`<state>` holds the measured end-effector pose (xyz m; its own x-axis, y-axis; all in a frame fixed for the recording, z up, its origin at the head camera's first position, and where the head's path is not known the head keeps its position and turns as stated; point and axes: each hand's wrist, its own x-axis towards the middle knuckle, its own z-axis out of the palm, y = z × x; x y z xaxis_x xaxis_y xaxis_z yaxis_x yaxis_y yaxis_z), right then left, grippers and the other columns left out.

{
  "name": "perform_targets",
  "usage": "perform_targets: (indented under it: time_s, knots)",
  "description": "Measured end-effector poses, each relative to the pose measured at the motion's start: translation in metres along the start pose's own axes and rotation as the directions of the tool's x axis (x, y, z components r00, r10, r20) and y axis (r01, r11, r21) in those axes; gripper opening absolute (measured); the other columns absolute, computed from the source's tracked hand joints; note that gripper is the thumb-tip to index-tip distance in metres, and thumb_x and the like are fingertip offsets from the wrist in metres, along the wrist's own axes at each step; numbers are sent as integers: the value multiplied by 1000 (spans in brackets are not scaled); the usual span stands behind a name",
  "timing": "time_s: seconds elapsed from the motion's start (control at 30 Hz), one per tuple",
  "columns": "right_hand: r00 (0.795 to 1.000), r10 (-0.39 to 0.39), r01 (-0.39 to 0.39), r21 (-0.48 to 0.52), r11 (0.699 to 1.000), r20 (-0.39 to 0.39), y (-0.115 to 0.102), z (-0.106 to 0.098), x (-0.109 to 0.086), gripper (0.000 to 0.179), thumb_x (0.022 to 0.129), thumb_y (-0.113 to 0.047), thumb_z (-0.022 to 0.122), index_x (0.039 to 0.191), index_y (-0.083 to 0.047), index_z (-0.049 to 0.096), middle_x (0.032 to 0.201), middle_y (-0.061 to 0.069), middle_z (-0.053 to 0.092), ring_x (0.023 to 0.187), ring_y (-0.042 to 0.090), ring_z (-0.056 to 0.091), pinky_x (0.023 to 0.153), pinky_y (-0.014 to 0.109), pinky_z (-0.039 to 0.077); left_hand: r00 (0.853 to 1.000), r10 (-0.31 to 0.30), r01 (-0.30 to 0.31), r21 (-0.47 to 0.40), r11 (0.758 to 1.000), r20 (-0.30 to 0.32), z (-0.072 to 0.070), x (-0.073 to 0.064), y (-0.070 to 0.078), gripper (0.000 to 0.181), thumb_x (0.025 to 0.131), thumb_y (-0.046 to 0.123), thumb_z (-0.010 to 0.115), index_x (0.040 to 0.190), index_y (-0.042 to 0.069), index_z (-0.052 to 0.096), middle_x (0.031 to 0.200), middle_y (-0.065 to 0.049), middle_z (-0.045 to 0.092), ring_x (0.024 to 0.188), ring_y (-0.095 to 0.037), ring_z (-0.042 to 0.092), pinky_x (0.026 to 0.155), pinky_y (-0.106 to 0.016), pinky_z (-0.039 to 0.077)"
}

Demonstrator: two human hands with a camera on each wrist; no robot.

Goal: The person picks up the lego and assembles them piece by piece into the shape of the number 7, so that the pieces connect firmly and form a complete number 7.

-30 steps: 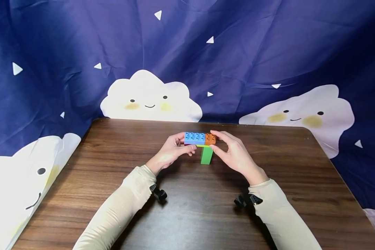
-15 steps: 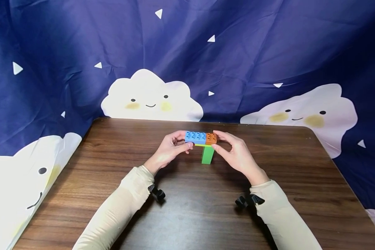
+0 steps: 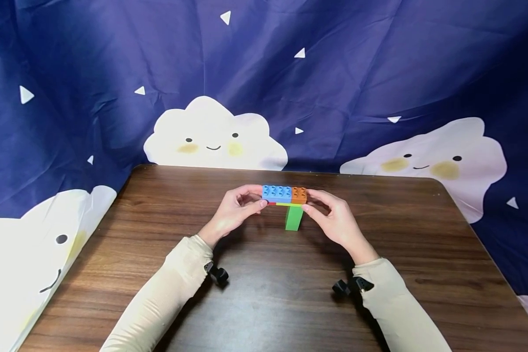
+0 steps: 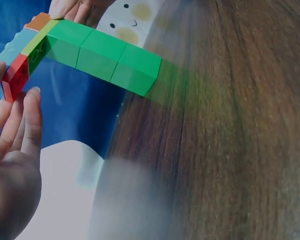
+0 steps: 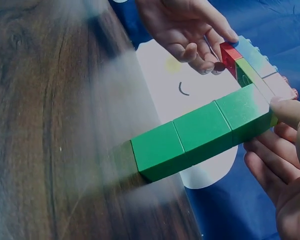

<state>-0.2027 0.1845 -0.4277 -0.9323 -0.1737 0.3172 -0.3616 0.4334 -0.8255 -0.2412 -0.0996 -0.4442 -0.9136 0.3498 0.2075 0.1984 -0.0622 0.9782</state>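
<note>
A toy brick build stands in the middle of the table. Its upright column (image 3: 294, 218) is made of three green bricks (image 4: 97, 55), carrying a lime plate (image 3: 285, 204). Side by side on top lie a long blue brick (image 3: 276, 193) and a small orange brick (image 3: 299, 195). Under the blue brick's left end, a red plate (image 4: 16, 77) juts out past the column. My left hand (image 3: 233, 211) pinches that left end, thumb in front and fingers behind. At the opposite end, my right hand (image 3: 338, 220) pinches the orange end, its thumb (image 5: 290, 111) right at the lime plate.
The brown wooden table (image 3: 264, 303) reaches to a dark blue cloth (image 3: 325, 88) hanging behind it, printed with white clouds (image 3: 215, 139). A small black device (image 3: 217, 275) sits on each wrist, beside the cream sleeves (image 3: 158, 298).
The left thumb has slid left along the blue brick, uncovering part of the red plate. The right fingers have shifted off the orange brick's back edge to its right side. The build stays standing.
</note>
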Motion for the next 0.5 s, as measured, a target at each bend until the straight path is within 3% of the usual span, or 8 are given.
perform_targets:
  time_s: [0.1, 0.3, 0.5]
  knots:
    - [1000, -5, 5, 25, 1000, -9, 1, 0, 1, 40, 100, -5, 75, 138, 4, 69, 131, 24, 73, 117, 30, 72, 94, 4, 51, 1000, -2, 2, 29, 1000, -9, 0, 1, 2, 35, 96, -2, 75, 130, -8, 70, 109, -11, 78, 89, -17, 73, 78, -31, 65]
    - [999, 33, -31, 81, 996, -21, -3, -2, 1, 36, 101, -5, 74, 136, 5, 70, 126, 27, 75, 103, -2, 69, 89, 7, 56, 1000, -4, 5, 59, 998, -24, 1, 3, 7, 31, 98, 0, 75, 128, -9, 72, 112, -20, 79, 82, -10, 73, 79, -43, 67]
    - [993, 108, -106, 56, 993, -44, -3, -4, 2, 35, 101, -12, 77, 132, 4, 73, 120, 27, 77, 90, -7, 67, 81, 8, 57, 999, -43, 44, 41, 998, -19, 3, 5, 8, 30, 100, 2, 73, 126, -12, 72, 109, -37, 75, 79, -6, 73, 75, -27, 64]
